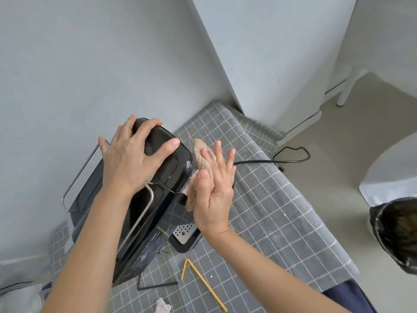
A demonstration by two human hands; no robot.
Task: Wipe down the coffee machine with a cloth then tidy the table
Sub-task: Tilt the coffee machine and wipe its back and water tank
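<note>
Both hands open: left hand (128, 159) flat atop coffee machine (155, 177) (black), right hand (214, 188) pressing cloth (204, 159) against it.

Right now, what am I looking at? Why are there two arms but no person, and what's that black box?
The camera sits on a person's head, looking down, so you see only their arms. The black box is a coffee machine standing on a table with a grey checked tablecloth. The left hand rests on top of the machine to steady it. The right hand presses a tan cloth against the machine's side to wipe it. A yellow bent straw, a black bent straw and a crumpled scrap lie on the table. A black cord trails off the edge. A bin stands on the floor.
</note>
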